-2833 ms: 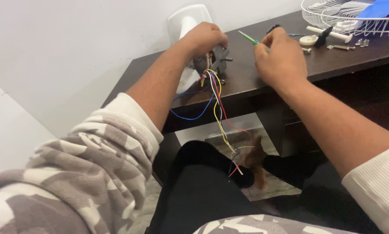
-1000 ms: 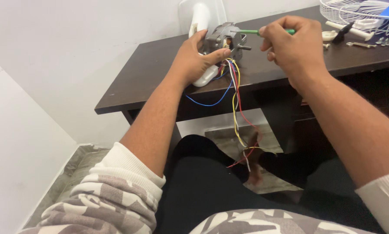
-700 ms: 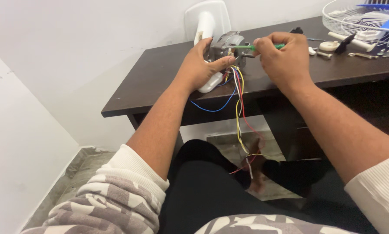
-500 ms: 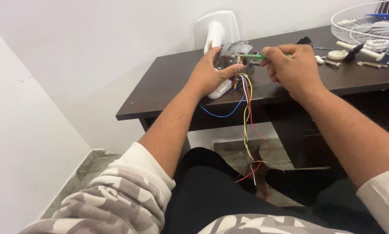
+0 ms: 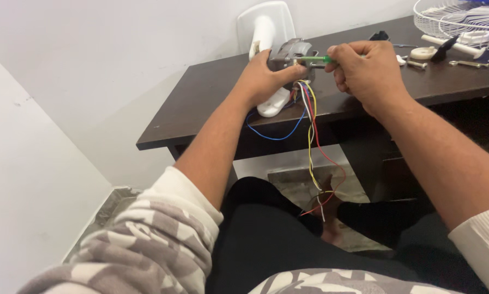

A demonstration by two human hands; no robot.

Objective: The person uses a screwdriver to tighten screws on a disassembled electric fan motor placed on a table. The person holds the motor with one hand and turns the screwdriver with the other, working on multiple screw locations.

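Motor housing (image 5: 289,54), a small grey metal block, sits above the near edge of the dark wooden desk (image 5: 201,103), clasped in the left hand (image 5: 260,76), whose fingers wrap its left side with the thumb lying across the front. Just to its right, the right hand (image 5: 367,71) is clenched around a green-handled screwdriver (image 5: 316,59). The tool's long axis runs roughly level, left to right, with its tip meeting the housing's right face and its handle buried in the fist, so the housing lies directly left of the right fingers. Coloured wires (image 5: 310,141), red, yellow, blue and white, hang from under the housing toward the person's lap. A white plastic fan stand (image 5: 266,27) rises behind the housing. Far right on the desk lie a white wire fan guard (image 5: 457,19) and loose screws (image 5: 465,63), well apart from both hands.
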